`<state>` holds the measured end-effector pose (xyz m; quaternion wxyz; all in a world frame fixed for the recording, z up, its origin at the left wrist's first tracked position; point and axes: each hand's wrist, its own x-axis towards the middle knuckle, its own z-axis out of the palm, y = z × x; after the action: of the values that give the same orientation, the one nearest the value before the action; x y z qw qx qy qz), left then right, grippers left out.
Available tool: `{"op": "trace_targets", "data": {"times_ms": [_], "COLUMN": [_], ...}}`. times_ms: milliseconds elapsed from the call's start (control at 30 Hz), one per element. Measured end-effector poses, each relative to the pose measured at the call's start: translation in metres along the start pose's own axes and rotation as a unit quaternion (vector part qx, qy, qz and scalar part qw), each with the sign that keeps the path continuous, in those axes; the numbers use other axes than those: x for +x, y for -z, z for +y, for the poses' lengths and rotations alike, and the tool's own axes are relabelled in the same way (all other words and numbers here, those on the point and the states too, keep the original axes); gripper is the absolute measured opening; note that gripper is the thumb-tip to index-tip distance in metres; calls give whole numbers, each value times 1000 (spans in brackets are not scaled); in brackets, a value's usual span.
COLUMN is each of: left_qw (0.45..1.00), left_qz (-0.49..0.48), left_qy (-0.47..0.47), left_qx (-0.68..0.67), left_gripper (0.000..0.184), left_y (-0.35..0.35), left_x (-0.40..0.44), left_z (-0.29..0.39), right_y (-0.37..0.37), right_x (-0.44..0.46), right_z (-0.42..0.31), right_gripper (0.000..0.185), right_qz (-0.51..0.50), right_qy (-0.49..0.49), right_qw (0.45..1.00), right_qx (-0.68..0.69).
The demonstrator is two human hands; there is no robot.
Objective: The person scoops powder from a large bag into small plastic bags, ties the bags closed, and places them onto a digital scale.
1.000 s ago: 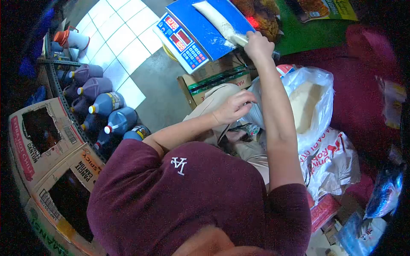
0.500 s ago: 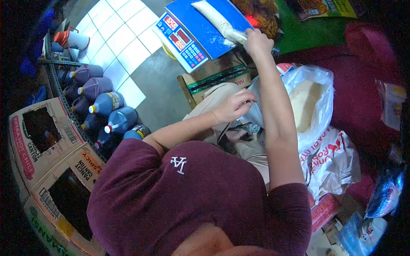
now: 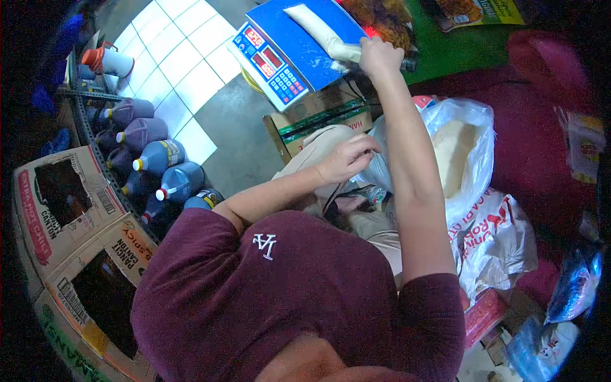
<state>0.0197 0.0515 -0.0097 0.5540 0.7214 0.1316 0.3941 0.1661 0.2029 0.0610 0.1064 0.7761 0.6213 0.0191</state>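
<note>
On the blue plate of a digital scale (image 3: 261, 57) lies a long, narrow plastic bag (image 3: 313, 27) filled with pale powder. My right hand (image 3: 380, 58) is closed on the near end of this bag, at the plate's right edge. Some white powder is spilled on the plate beside it. My left hand (image 3: 349, 158) rests over my lap with its fingers loosely curled and apart, holding nothing. To the right of my right forearm stands an open clear plastic sack (image 3: 455, 159) of pale powder.
A cardboard box (image 3: 324, 121) is below the scale. Large jugs (image 3: 181, 180) stand at the left by a metal shelf, above cut cartons (image 3: 95, 235). A printed white bag (image 3: 493, 245) lies below the sack. Packets (image 3: 480, 14) lie on a green surface at the top right.
My right hand has shifted slightly up and left at the bag's end, and the bag's near part looks straighter and fuller. My left hand has hardly moved.
</note>
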Motion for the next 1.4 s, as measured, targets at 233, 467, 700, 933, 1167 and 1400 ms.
{"op": "trace_targets", "data": {"times_ms": [233,467,700,933,1167,1400], "left_qw": [1000,1000,1000,999,1000,999], "left_qz": [0,-10,-14,-19,-18,-32], "left_qy": [-3,4,11,24,-1,9], "left_qx": [-10,-22,-21,-9,-3,-7], "left_gripper": [15,15,16,15,16,14], "left_y": [-2,-3,-4,-1,-3,-6], "left_x": [-4,-1,-1,-2,-1,-2], "left_z": [5,3,3,3,6,3], "right_y": [-4,-17,-13,-31,-59,-85], "right_x": [-8,-14,-14,-21,-38,-47], "right_z": [11,18,8,19,29,46], "right_gripper": [27,32,33,36,44,45], "right_qz": [37,37,29,16,20,67], "right_qy": [-9,-34,-36,-56,-110,-92], "right_qw": [999,998,994,987,948,914], "right_qx": [5,48,95,150,299,390]}}
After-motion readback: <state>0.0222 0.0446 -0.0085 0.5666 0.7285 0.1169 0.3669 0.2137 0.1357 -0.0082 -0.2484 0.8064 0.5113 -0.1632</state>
